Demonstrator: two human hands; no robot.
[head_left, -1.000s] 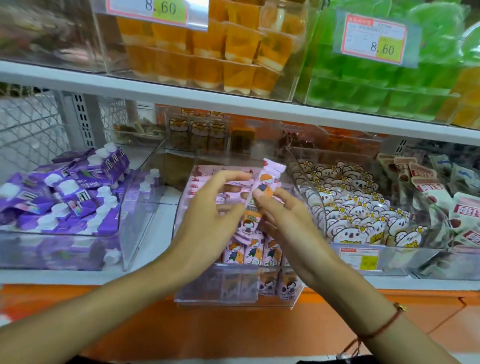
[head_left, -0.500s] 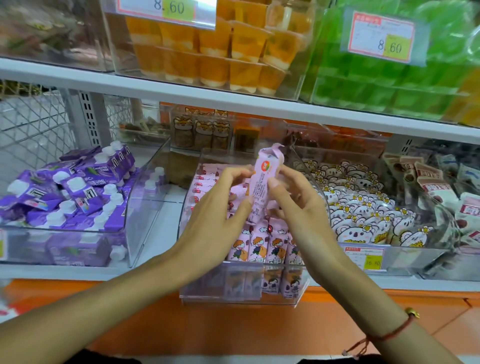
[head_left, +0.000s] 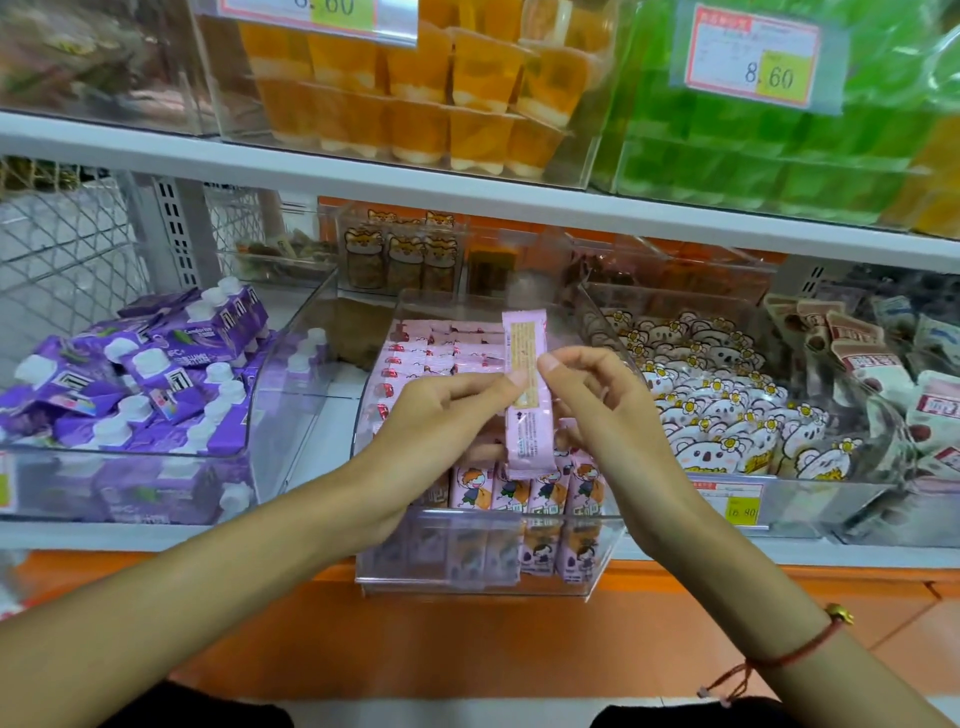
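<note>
1. Print on the pink packet (head_left: 525, 410) is showing only as a tan panel above a block of tiny dark lines, and it is proving too small to read.
2. Fingertips of both hands are covering the packet's side edges near its middle. Its lower end is overlapping the pink packs (head_left: 511, 493) standing in the clear bin (head_left: 395, 561), hiding their tops.
3. Both hands are also blocking much of the bin's middle rows. At the top left of the frame, a price tag (head_left: 322, 15) is being cut off by the upper edge, leaving only part of its digits.
4. The packet is standing almost upright in the frame, with its long axis running top to bottom. Its upper end is pointing toward the white shelf (head_left: 363, 171), and its printed back is facing the camera.
5. The left hand (head_left: 436, 415) is pinching the packet's left edge with its fingertips. The right hand (head_left: 608, 415) is pinching the right edge between thumb and forefinger, with the other fingers curling loosely.
6. The packet is hovering at the centre of the frame, raised above the bin, between purple pouches (head_left: 130, 374) at the left and koala-printed packs (head_left: 717, 415) at the right.
</note>
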